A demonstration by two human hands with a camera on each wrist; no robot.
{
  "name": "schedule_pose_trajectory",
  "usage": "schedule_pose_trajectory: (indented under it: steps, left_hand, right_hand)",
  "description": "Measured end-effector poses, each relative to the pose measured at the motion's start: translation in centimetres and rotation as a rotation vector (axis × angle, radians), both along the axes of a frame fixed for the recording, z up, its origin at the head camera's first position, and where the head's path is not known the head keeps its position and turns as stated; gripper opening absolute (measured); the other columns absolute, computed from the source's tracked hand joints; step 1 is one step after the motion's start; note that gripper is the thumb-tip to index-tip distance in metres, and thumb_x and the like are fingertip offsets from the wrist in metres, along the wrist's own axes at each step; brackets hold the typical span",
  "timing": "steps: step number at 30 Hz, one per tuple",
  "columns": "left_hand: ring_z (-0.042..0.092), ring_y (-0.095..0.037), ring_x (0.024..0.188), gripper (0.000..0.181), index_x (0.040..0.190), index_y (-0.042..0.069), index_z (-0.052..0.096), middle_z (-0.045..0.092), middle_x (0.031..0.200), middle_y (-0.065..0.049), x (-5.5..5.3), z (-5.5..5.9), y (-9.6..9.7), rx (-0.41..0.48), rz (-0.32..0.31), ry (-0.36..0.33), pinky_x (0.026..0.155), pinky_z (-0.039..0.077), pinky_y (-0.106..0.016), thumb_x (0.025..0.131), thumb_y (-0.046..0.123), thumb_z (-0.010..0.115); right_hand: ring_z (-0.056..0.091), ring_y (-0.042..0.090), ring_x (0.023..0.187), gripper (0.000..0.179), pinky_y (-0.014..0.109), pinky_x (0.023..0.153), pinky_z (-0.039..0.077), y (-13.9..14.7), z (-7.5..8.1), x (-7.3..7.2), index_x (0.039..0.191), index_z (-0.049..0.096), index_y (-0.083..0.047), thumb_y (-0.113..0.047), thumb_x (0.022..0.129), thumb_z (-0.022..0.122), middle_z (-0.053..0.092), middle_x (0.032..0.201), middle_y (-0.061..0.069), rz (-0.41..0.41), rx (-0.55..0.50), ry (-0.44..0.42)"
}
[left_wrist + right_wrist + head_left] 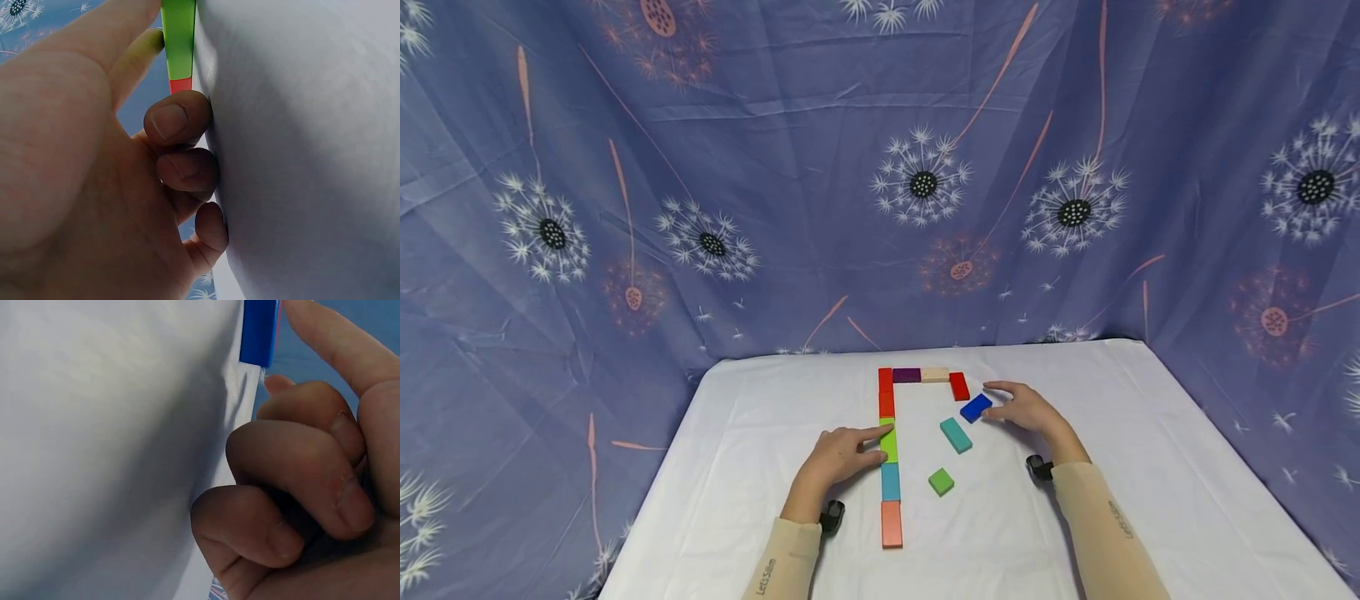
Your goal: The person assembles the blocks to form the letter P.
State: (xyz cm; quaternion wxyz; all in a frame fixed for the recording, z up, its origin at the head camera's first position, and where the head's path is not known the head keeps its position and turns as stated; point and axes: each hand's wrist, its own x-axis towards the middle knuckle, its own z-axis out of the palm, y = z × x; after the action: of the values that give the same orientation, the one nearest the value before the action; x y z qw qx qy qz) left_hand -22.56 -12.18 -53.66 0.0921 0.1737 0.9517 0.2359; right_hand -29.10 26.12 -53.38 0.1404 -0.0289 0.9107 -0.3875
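My left hand (837, 457) is at the left side of a bright green block (888, 442) standing in a column of blocks. Its index finger and thumb touch that block, while the other fingers curl towards the white cloth in the left wrist view. The right hand (1026, 408) is beside a dark blue block (976, 408) on the cloth. Its thumb and index finger are spread apart near the block's right end, and the other fingers are curled in the right wrist view. Whether the thumb touches the blue block is hard to tell.
Red blocks (886, 392), a light blue block (891, 482) and a salmon block (891, 525) share the column. A purple block (907, 375), a beige block (935, 375) and a tilted red block (959, 387) run rightward. A teal block (956, 435) and small green block (941, 482) lie loose.
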Motion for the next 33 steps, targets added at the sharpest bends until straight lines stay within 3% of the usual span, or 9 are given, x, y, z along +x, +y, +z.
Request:
schedule_pose_trajectory:
  steps: [6, 15, 22, 33]
  left_hand:
    - [0.050, -0.011, 0.076, 0.053, 0.148, 0.045, 0.062, 0.056, 0.068, 0.006, 0.0, 0.1, 0.0, 0.006, -0.001, 0.001, 0.086, 0.037, -0.040, 0.096, 0.049, 0.073]
    - [0.050, -0.011, 0.074, 0.053, 0.148, 0.046, 0.062, 0.056, 0.068, 0.006, -0.1, 0.0, 0.1, 0.004, 0.000, -0.004, 0.084, 0.037, -0.039, 0.096, 0.051, 0.073]
    - [0.051, -0.012, 0.075, 0.054, 0.148, 0.046, 0.061, 0.056, 0.069, 0.006, 0.1, 0.1, 0.0, 0.005, 0.001, -0.017, 0.086, 0.037, -0.041, 0.096, 0.052, 0.072]
    - [0.051, -0.011, 0.076, 0.053, 0.147, 0.046, 0.061, 0.056, 0.070, 0.007, 0.1, 0.0, 0.1, 0.002, 0.001, -0.005, 0.085, 0.037, -0.039, 0.096, 0.052, 0.073]
  right_hand:
    - [0.028, 0.056, 0.155, 0.075, 0.075, 0.120, 0.028, -0.5, -0.5, 1.0, 0.157, 0.054, -0.015, -0.038, 0.091, 0.082, 0.035, 0.168, 0.029, -0.044, -0.016, 0.003]
    - [0.039, 0.056, 0.149, 0.076, 0.074, 0.116, 0.035, -0.9, -1.0, 2.2, 0.157, 0.054, -0.016, -0.039, 0.090, 0.083, 0.036, 0.167, 0.031, -0.064, 0.001, 0.029]
    - [0.036, 0.059, 0.150, 0.080, 0.075, 0.115, 0.035, -1.6, -1.2, 2.3, 0.154, 0.055, -0.012, -0.044, 0.088, 0.085, 0.042, 0.163, 0.033, -0.118, 0.062, 0.039]
    - [0.055, 0.055, 0.134, 0.083, 0.070, 0.100, 0.049, -2.9, -1.4, 2.3, 0.147, 0.060, -0.009, -0.055, 0.083, 0.085, 0.056, 0.151, 0.032, -0.190, 0.212, 0.087]
